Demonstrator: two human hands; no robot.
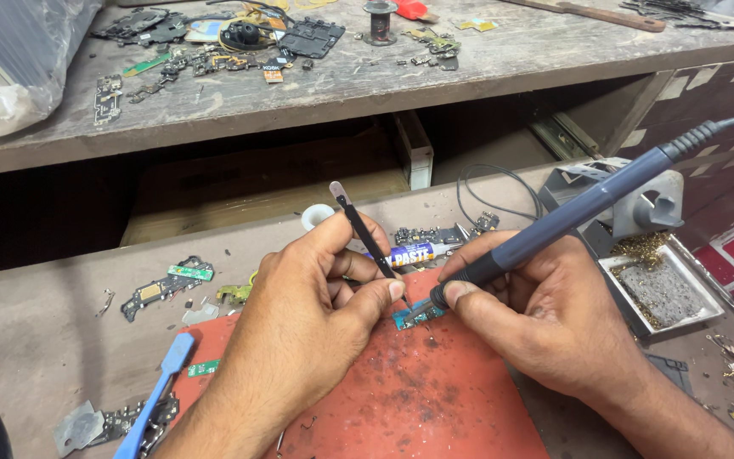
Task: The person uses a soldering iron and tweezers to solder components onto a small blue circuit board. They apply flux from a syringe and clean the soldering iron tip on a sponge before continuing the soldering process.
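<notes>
Board (414, 316), one, small, teal, lies at top edge of red mat (418, 399). Left hand (316, 314) curled, pinching one pair of black tweezers (367, 238), tips on board. Right hand (545, 314) grips one soldering iron (571, 217) pen-style, tip at board. One blue brush (159, 395) beside mat's left edge.

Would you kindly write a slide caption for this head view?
Left hand steadies a small circuit board with tweezers while right hand applies a soldering iron over a red mat.
</notes>
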